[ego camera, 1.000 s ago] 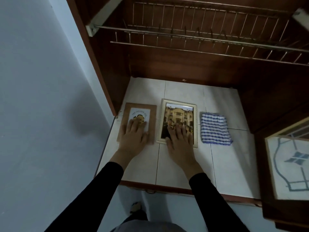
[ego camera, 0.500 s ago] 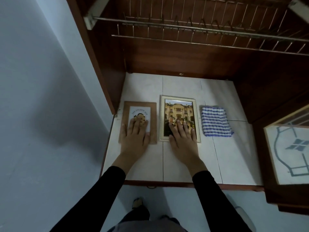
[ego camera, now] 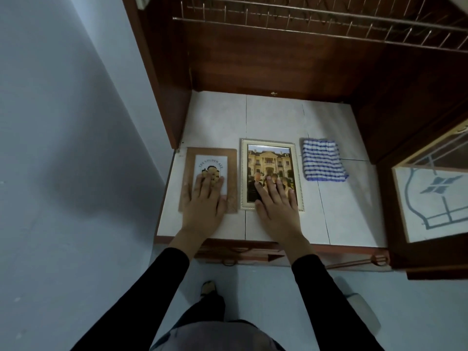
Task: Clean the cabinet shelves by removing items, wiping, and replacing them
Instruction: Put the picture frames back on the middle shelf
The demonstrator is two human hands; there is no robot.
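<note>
Two picture frames lie face up, side by side, at the centre of the picture on the white tiled cabinet shelf (ego camera: 278,115): a brown wooden frame holding a white card (ego camera: 210,154) under my left hand (ego camera: 202,201), and a cream beaded frame with a mansion photo (ego camera: 268,158) under my right hand (ego camera: 277,206). Both hands lie flat, fingers straight, gripping nothing; I judge they are pressing to steady or slide the frames. A folded blue-and-white checked cloth (ego camera: 323,164) sits just to the right, handy for wiping

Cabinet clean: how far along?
Done: unclear; nothing shows wiping. In hand: left hand flat on the brown frame, right hand flat on the white frame, both lying on the shelf. Left: the checked cloth lies folded beside them, unheld, so wiping looks pending.
</note>
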